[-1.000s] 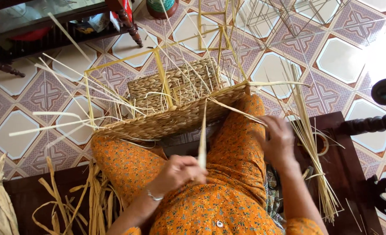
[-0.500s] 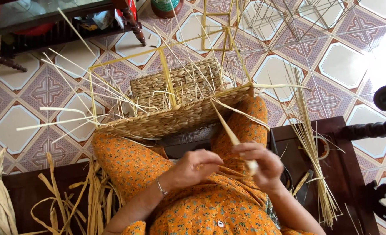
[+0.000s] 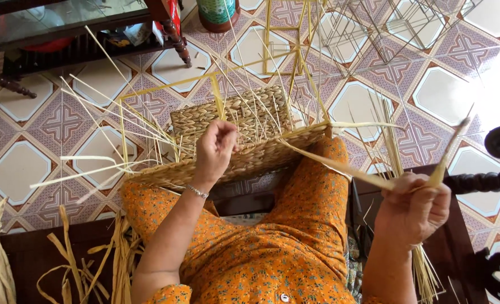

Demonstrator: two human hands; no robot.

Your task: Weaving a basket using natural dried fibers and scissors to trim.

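Half-woven basket on the lap, one strand being pulled tight

Biggest thing first: the woven basket [image 3: 244,141] rests across the knees of the person in orange, open rim tipped away toward the tiled floor [image 3: 374,95], loose straw ends sticking out all round. The left hand [image 3: 216,149] is closed on the near rim, pinning the weave. The right hand [image 3: 413,208] is fisted round a flat straw strand [image 3: 340,166], well apart from the left. That strand runs long and taut from the basket's right corner down to the fist, tip poking up past it. Looks like the tightening step of a weave; I'd guess the next tuck needs the rim held firm. Spare straw bundle [image 3: 424,270] sits beside the right knee.
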